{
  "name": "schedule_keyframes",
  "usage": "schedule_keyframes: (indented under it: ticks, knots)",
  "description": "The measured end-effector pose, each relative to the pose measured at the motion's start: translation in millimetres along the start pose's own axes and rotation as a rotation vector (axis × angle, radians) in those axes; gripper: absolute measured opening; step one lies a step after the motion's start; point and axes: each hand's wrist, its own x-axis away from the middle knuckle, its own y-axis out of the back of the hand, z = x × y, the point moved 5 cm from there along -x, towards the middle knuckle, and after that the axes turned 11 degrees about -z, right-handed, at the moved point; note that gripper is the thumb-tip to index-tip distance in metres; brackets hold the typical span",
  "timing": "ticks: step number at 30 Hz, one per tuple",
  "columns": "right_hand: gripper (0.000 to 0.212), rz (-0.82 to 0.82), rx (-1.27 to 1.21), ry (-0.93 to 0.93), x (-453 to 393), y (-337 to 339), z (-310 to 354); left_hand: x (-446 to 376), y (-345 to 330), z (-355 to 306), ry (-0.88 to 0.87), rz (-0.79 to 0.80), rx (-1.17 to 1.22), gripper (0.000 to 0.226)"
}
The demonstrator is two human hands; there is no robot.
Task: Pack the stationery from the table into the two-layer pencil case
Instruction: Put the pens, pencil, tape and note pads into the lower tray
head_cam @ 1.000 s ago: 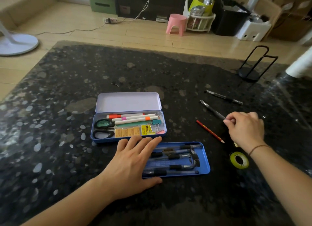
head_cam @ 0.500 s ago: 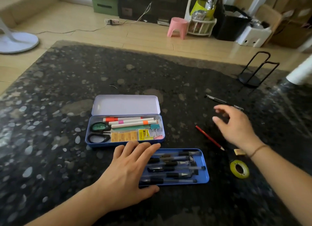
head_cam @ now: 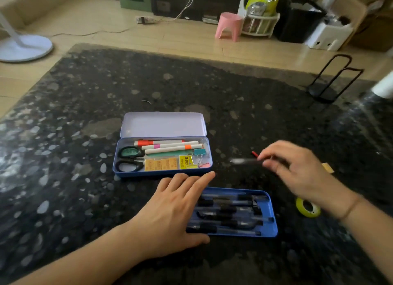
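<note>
Pen (head_cam: 244, 161) in transit is the matter here: the right hand (head_cam: 297, 174) pinches a dark pen by one end, fingers curled round it, and carries it above the table (head_cam: 191, 82), just right of the open pencil case (head_cam: 162, 155). The pen is blurred, so its exact tilt cannot be told; it seems to point toward the case. The left hand (head_cam: 172, 214) lies flat, fingers straight, pressing on the left end of the loose blue tray (head_cam: 270, 216), which sits just in front of the case and already holds several dark pens.

To do this step well, I would lay the pen lengthwise in the tray, parallel to its neighbours, so the layer stays level and can later seat in the case. The flat hand should hold the tray from sliding.

Right of the case wait a red pencil (head_cam: 254, 154) (mostly hidden by the fingers), a small tan piece (head_cam: 327, 167) and a yellow tape roll (head_cam: 307, 208).
</note>
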Motion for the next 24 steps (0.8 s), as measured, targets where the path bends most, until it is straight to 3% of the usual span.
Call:
schedule_keyframes:
  ticks: [3,7,12,16,19,24]
  knots:
    - [0.013,0.136,0.081,0.084,51.9,-21.3,52.4,1.4,4.3,-1.5,0.054,0.032,0.046,0.128]
    - [0.029,0.078,0.160,0.081,66.2,-30.1,69.7,12.9,13.0,0.3,0.110,0.127,0.021,0.129]
    - [0.013,-0.225,0.090,-0.318,62.4,16.3,35.9,25.1,16.7,6.9,0.168,0.183,-0.029,0.115]
    - [0.011,-0.054,0.258,-0.390,74.5,-4.7,26.2,19.7,12.8,12.2,0.192,0.121,-0.001,0.107]
    - [0.016,0.077,0.262,-0.331,71.6,-19.0,28.6,16.6,11.9,13.4,0.218,0.113,0.035,0.102]
    - [0.015,0.075,0.332,-0.315,62.9,-26.0,29.9,11.5,12.2,10.1,0.192,0.109,0.038,0.097]
